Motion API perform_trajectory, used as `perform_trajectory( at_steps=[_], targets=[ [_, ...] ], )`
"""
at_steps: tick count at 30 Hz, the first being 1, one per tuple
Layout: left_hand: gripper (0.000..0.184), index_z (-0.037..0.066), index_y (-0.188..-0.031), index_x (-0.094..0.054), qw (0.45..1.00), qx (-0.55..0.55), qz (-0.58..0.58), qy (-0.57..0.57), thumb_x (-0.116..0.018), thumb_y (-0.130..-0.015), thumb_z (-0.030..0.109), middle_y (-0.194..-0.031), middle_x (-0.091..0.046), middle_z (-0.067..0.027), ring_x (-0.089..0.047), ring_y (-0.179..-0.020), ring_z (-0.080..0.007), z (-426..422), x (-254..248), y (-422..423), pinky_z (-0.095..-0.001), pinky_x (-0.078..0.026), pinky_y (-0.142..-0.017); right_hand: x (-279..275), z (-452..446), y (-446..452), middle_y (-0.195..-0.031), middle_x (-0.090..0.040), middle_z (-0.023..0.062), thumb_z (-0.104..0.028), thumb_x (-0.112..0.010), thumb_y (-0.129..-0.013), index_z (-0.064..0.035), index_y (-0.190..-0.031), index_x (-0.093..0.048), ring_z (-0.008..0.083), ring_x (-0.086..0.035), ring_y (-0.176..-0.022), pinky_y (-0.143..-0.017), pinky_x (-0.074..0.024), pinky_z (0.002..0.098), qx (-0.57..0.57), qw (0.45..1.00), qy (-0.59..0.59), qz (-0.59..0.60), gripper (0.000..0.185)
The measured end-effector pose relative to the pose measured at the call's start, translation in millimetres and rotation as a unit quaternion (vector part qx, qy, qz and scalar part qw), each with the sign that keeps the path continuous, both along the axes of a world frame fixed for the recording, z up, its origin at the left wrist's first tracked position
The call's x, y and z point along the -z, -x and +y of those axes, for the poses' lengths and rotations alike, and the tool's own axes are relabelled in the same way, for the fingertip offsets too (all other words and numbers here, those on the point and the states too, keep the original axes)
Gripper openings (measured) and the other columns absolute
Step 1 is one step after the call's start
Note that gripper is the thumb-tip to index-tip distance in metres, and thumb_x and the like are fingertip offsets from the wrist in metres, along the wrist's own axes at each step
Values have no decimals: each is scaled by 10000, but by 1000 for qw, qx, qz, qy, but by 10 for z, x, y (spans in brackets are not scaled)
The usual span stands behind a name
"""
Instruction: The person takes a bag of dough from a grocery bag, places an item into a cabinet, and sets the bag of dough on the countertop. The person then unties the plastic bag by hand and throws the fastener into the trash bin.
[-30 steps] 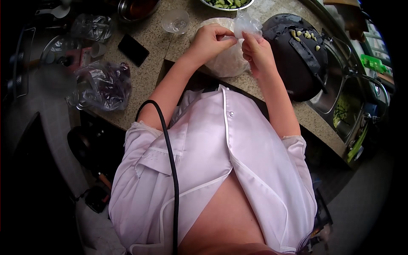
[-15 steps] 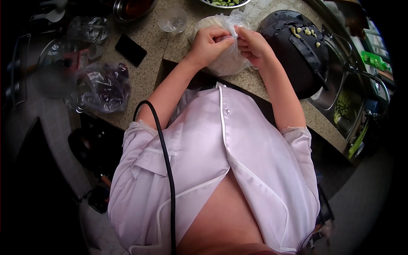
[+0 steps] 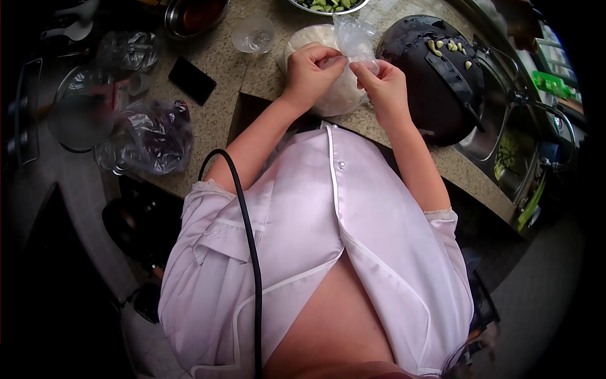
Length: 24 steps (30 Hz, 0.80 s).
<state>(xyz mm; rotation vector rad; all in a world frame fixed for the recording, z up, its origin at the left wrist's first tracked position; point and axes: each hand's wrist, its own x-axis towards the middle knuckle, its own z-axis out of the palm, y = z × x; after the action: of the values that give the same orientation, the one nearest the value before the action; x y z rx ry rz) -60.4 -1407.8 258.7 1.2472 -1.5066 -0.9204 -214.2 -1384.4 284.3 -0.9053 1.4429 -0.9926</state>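
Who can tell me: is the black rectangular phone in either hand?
No: the black rectangular phone lies on the speckled stone counter, while the left hand and right hand pinch the clear plastic bag.

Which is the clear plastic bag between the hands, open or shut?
Held shut: left hand and right hand pinch the clear plastic bag at its gathered neck. Whether it is knotted, I cannot tell.

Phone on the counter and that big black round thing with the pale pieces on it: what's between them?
Between the dark phone and the black round thing, the head view shows speckled counter, the left hand, the plastic bag and the right hand.
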Motion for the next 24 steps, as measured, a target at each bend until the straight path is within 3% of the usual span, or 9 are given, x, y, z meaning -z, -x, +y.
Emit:
perform_trajectory(
  at_steps=[3, 4, 6, 7, 16, 18, 21, 24],
  targets=[
    [137, -12, -781, -686, 1000, -6, 6, -12, -742, -701, 84, -648, -553, -8, -447, -575, -74, -7, 29, 6, -229, -360, -516, -85, 21, -5, -654, -617, 21, -175, -727, -785, 26, -799, -648, 60, -551, -589, -529, -404, 204, -109, 988, -94, -52, 216],
    [137, -12, -781, -686, 1000, -5, 6, -12, -742, -701, 84, -648, -553, -8, -447, -575, -74, -6, 30, 7, -229, -360, -516, -51, 29, -35, -654, -617, 21, -175, -727, -785, 26, -799, -648, 60, -551, -589, -529, -404, 204, -108, 988, -93, -52, 216],
    [129, -12, -779, -687, 1000, -11, 3, -6, -737, -704, 80, -645, -550, -5, -444, -577, -73, 0, 29, 12, -230, -363, -518, 49, 34, -116, -688, -642, 35, -126, -697, -805, 46, -841, -654, 66, -575, -615, -554, -430, 200, -5, 997, 69, -30, 181],
    [129, -12, -779, -687, 1000, -11, 4, -6, -737, -704, 80, -645, -550, -5, -444, -577, -73, 6, 31, 13, -230, -363, -518, 74, 22, -107, -713, -655, 32, -84, -667, -819, 50, -862, -665, 67, -584, -632, -580, -444, 193, 3, 995, 95, -2, 141],
    [105, 4, -776, -679, 997, -19, -41, 58, -724, -704, 66, -645, -565, -54, -508, -568, -125, 60, 8, 32, -258, -400, -513, 199, -69, -112, -670, -666, 71, -107, -685, -771, 27, -821, -686, 65, -581, -603, -572, -464, 228, 20, 983, 143, 113, 144],
    [98, 27, -748, -661, 992, -15, -88, 86, -715, -690, 84, -710, -599, -96, -586, -600, -240, 63, -2, 32, -322, -453, -541, 202, -88, -103, -668, -667, 73, -114, -686, -769, 28, -818, -687, 68, -585, -599, -572, -466, 230, 17, 982, 140, 123, 150],
    [93, 30, -766, -674, 989, -29, -98, 111, -725, -702, 73, -652, -560, -67, -545, -551, -171, 78, 20, 55, -286, -420, -500, 194, -113, -84, -665, -669, 78, -129, -689, -766, 29, -812, -687, 76, -590, -590, -572, -469, 233, 12, 981, 132, 140, 165],
    [91, 42, -763, -666, 979, -30, -136, 152, -720, -695, 70, -686, -578, -81, -576, -583, -225, 77, 53, 70, -323, -446, -522, 195, -132, -53, -661, -669, 76, -140, -693, -762, 30, -806, -687, 76, -587, -574, -561, -465, 230, 4, 983, 111, 146, 176]
  ],
)
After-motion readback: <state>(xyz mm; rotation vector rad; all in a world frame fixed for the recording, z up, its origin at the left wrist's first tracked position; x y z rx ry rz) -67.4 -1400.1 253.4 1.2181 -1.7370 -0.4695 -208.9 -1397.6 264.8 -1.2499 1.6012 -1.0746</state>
